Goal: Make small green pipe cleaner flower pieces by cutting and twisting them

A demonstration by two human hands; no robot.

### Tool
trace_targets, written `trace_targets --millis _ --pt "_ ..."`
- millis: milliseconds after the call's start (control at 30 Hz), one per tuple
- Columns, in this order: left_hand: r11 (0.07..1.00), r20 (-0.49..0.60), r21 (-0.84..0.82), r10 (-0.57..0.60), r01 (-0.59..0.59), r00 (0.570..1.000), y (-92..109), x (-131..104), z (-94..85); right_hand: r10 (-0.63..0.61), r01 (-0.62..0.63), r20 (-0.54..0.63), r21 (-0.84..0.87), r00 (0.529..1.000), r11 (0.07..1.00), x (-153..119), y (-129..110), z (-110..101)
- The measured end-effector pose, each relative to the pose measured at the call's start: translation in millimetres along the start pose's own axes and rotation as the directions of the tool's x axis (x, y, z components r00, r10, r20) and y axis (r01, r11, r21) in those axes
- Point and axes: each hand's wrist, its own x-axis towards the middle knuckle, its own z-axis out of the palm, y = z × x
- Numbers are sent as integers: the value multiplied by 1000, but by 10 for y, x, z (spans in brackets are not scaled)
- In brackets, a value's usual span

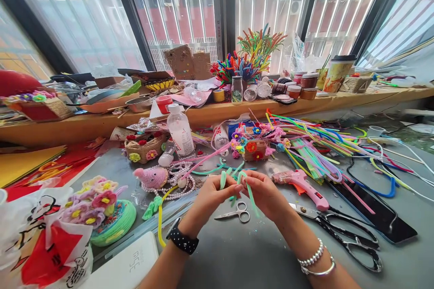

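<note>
Both my hands are raised close together over the middle of the grey table. My left hand [219,191] pinches a bent light green pipe cleaner [251,194] between thumb and fingers. On the other side, my right hand [263,189] is closed on the same green fuzzy stem, which loops up and hangs down between the hands. Whether it is one stem or two joined, I cannot tell. Just below my hands lie small silver scissors [237,213]. A pink glue gun [303,185] rests right of my right hand, with large black-handled scissors [342,230] beyond it.
Bundled colourful pipe cleaners [315,158] and a dark phone [376,212] lie to the right. A flower-trimmed basket [254,144] and a clear bottle [181,131] stand behind my hands. At left are a pink crocheted piece [152,177], crocheted flowers [96,198] and a white box [132,262].
</note>
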Motion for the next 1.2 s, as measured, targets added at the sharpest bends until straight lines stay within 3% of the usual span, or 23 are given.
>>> trace_targets --millis 133,400,633,800,1000,1200 --pt "1000 34 -8 -25 26 999 -21 9 69 -25 26 -14 34 1000 999 7 22 10" --pt "992 -25 -105 -68 65 997 -56 35 79 -45 50 -52 106 998 993 21 41 4" --pt "994 -62 -94 -57 51 996 -4 16 141 -65 85 -127 151 990 985 29 38 -7" --pt "995 -85 -61 -90 85 992 7 -1 133 -59 79 -111 184 992 980 37 40 2" --pt "992 -27 -52 -115 113 993 -22 8 140 -29 69 -176 222 984 973 32 20 15" --pt "994 55 -33 -100 102 993 -75 26 135 9 26 -167 209 986 978 20 14 17"
